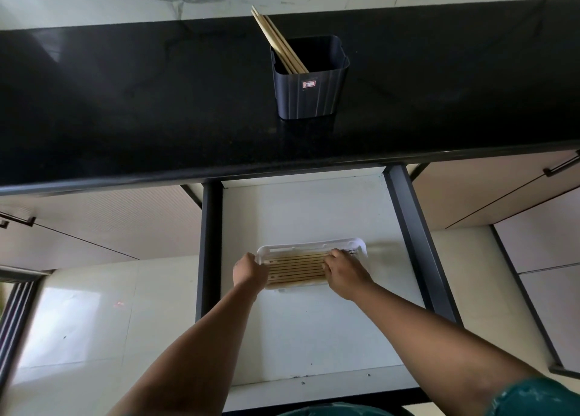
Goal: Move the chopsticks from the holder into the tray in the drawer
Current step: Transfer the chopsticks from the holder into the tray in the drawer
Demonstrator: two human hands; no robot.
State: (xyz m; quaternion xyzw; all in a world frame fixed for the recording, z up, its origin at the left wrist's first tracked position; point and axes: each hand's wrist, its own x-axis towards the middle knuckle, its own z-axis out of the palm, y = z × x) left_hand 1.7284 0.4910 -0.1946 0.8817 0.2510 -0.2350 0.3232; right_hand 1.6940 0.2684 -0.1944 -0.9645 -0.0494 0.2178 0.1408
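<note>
A dark square holder stands on the black counter with several wooden chopsticks leaning out to the upper left. Below, the drawer is pulled out, and a white tray lies on its floor. Several chopsticks lie side by side in the tray. My left hand is closed at the tray's left end, over the chopstick ends. My right hand rests palm down on the right ends of the chopsticks, fingers curled over them. What either hand grips is hidden.
The black counter runs across the view with a marble wall behind. Dark drawer rails stand on both sides of the drawer. Cabinet fronts with dark handles flank it. A pale tiled floor lies to the left.
</note>
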